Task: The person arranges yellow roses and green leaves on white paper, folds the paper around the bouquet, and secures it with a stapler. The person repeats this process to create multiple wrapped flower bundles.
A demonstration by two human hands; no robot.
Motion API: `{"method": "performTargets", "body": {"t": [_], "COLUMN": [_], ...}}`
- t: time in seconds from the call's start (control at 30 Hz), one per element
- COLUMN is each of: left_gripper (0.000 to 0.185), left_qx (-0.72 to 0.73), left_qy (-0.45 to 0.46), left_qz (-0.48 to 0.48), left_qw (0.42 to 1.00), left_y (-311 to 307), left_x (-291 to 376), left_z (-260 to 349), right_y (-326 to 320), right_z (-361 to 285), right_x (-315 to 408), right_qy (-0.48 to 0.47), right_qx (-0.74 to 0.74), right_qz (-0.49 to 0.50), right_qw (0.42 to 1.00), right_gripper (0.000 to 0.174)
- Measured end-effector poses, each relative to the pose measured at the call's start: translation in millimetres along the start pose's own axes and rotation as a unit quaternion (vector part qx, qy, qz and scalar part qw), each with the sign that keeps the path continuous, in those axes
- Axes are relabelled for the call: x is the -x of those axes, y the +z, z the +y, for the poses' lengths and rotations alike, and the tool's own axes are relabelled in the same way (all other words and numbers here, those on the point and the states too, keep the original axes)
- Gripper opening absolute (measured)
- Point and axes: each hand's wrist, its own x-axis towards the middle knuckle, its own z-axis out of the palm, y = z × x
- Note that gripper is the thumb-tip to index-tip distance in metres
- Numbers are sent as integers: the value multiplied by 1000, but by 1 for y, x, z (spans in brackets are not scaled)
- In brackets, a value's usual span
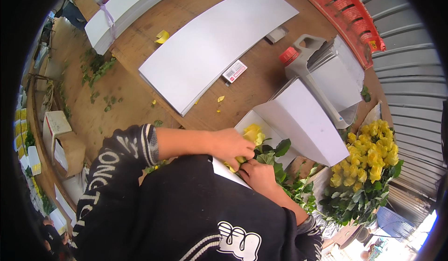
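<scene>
My left hand (231, 148) comes in from the left, its fingers curled down on a yellow rose head (240, 159). Touching the same rose from the lower right is my right hand (259, 175), with thumb and fingers pinched at it; the exact contact is partly hidden. Above the fingers, another yellow rose (254, 134) lies on white sheet board (245, 119), against my dark jacket. Green rose leaves (281, 148) and stems run to the right, past my right hand. A folded white board (301, 121) stands over them.
Stacked white boards (217, 47) lie on the wooden table (259, 61), beside a small white-and-red box (235, 71). A grey jerrycan (301, 68) with a red cap stands right. Bunched yellow roses (367, 156) fill the right side. A red sack (346, 12) lies at the far edge.
</scene>
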Motion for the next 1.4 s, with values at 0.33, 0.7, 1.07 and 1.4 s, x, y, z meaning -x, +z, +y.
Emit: {"method": "performTargets", "body": {"t": [0.33, 0.7, 1.07, 1.4], "left_gripper": [35, 24, 35, 41], "left_qx": [-50, -116, -40, -36], "left_qy": [56, 102, -28, -28], "left_qz": [57, 77, 18, 22], "left_qw": [996, 985, 999, 999], "left_y": [13, 8, -2, 8], "left_x": [15, 12, 11, 13], "left_z": [-3, 2, 8, -1], "right_y": [-4, -3, -67, -228], "right_z": [21, 31, 23, 207], "right_x": [-11, 3, 31, 208], "right_qy": [120, 74, 16, 486], "right_qx": [89, 109, 1, 268], "right_qz": [118, 23, 215, 562], "right_qw": [982, 991, 977, 613], "right_gripper": [9, 7, 27, 25]}}
